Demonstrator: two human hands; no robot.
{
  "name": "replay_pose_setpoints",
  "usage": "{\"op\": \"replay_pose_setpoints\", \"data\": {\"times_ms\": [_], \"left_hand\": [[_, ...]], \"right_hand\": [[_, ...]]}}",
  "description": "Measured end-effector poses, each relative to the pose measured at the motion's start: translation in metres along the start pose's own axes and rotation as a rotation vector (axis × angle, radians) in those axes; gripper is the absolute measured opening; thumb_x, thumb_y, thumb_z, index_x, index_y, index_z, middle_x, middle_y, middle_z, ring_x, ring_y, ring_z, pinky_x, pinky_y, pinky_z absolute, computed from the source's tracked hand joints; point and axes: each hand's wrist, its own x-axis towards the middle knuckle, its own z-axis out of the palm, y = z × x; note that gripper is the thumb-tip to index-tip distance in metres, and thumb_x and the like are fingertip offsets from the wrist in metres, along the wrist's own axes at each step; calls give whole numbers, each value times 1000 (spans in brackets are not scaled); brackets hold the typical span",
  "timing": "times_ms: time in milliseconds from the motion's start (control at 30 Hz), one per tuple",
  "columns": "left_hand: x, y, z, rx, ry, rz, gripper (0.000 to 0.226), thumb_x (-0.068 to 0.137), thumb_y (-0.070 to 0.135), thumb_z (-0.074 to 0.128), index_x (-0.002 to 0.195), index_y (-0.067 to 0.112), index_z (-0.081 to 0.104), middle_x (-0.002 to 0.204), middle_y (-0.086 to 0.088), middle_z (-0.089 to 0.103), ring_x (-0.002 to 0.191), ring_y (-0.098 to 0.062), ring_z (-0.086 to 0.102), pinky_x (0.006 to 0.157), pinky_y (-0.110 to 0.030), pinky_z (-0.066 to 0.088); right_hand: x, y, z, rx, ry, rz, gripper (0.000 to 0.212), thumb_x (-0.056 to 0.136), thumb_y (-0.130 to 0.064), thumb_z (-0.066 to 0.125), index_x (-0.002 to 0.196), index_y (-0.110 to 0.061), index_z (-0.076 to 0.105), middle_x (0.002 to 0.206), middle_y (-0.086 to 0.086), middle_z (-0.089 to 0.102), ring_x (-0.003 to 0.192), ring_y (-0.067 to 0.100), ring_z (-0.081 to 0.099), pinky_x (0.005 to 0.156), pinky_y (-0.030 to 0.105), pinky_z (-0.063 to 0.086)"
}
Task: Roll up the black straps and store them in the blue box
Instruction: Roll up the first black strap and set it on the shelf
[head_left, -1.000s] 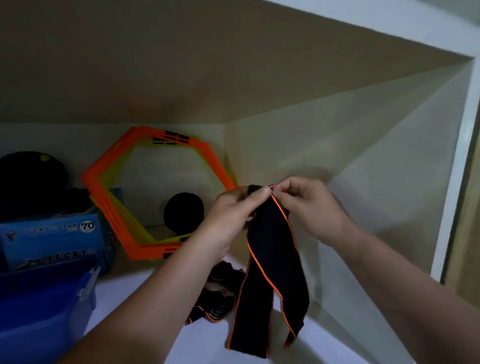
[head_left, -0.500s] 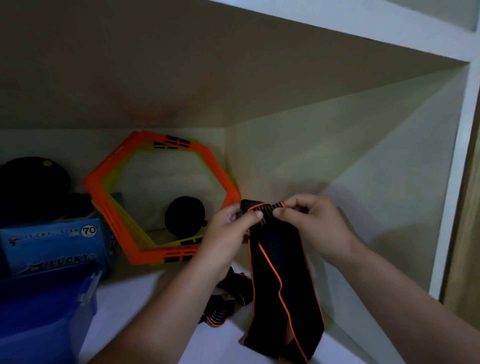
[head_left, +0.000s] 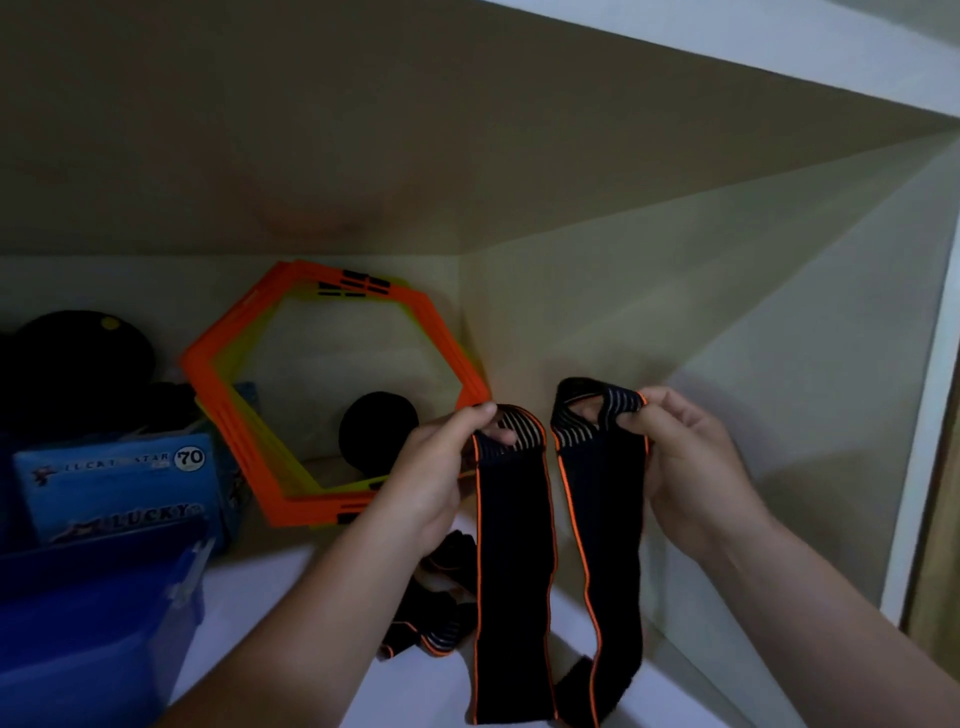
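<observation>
Two black straps with orange edging hang side by side inside a white shelf compartment. My left hand (head_left: 434, 475) pinches the striped top end of the left strap (head_left: 511, 571). My right hand (head_left: 691, 467) pinches the top of the right strap (head_left: 605, 545), whose end forms a small loop. Both straps hang down to the shelf floor. More black and orange straps (head_left: 436, 608) lie in a heap on the shelf behind my left wrist. The blue box (head_left: 98, 639) stands open at the lower left.
An orange and yellow hexagonal frame (head_left: 322, 395) leans on the back wall. A black ball (head_left: 376, 431) sits behind it. A blue carton (head_left: 119, 483) marked 70 and dark round objects (head_left: 78, 358) stand at the left. The compartment's right wall (head_left: 810, 415) is close.
My hands have drawn apart. What I held together as one bundle now hangs as two separate straps, one in each hand.
</observation>
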Motion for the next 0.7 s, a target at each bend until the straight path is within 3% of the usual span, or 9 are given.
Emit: {"op": "replay_pose_setpoints", "data": {"times_ms": [100, 200, 267, 367, 433, 533, 600, 700], "left_hand": [[2, -1, 4, -47, 10, 16, 26, 93, 31, 65, 91, 7, 73, 87, -8, 74, 84, -24, 67, 86, -40, 52], [2, -3, 14, -118, 6, 33, 32, 94, 27, 64, 109, -1, 71, 93, -16, 70, 79, -24, 67, 70, -31, 54], [2, -4, 21, -133, -19, 49, 29, 95, 27, 63, 106, 2, 73, 94, -16, 71, 80, -23, 69, 69, -31, 55], [1, -3, 26, -137, -27, 40, 30, 95, 35, 63, 98, 7, 76, 96, -17, 75, 85, -27, 71, 81, -40, 52], [2, -4, 24, -142, -102, 30, 45, 91, 43, 65, 109, 3, 74, 110, -20, 74, 102, -35, 70, 94, -47, 50], [0, -7, 19, -126, -241, 76, 39, 89, 27, 68, 117, 0, 69, 108, -20, 72, 98, -30, 68, 90, -38, 52], [2, -9, 16, -123, -252, 109, 31, 91, 10, 64, 119, -4, 65, 102, -19, 72, 91, -28, 68, 81, -33, 54], [4, -11, 13, -135, -257, 127, 24, 91, 6, 61, 113, -3, 67, 94, -18, 71, 81, -25, 68, 74, -31, 55]], "right_hand": [[-5, 5, 9, -254, 181, -251, 21, 84, 2, 66, 78, -19, 66, 73, 0, 73, 62, 18, 62, 60, 27, 51], [-14, 13, 17, -778, 148, -632, 15, 76, -17, 74, 81, -29, 68, 97, -7, 76, 85, 19, 70, 78, 36, 56], [-23, 19, 25, -1106, 67, -864, 12, 73, -17, 76, 82, -21, 70, 105, -4, 75, 98, 23, 66, 82, 36, 54], [-36, 25, 37, -1328, -8, -953, 7, 78, -24, 71, 82, -19, 70, 105, -5, 74, 103, 28, 63, 76, 40, 50], [-38, 31, 39, -1443, -24, -879, 12, 82, -31, 65, 85, -21, 70, 102, -7, 72, 104, 29, 62, 74, 41, 46], [-39, 33, 37, -1463, -114, -809, 20, 84, -35, 60, 91, -20, 72, 101, -5, 69, 105, 28, 59, 77, 42, 46], [-41, 33, 34, -1302, -232, -828, 18, 85, -26, 62, 94, -15, 73, 102, -1, 68, 106, 27, 59, 85, 39, 49], [-34, 31, 27, -1101, -168, -827, 15, 80, -7, 66, 94, -11, 70, 98, 1, 64, 93, 25, 60, 83, 30, 48]]}}
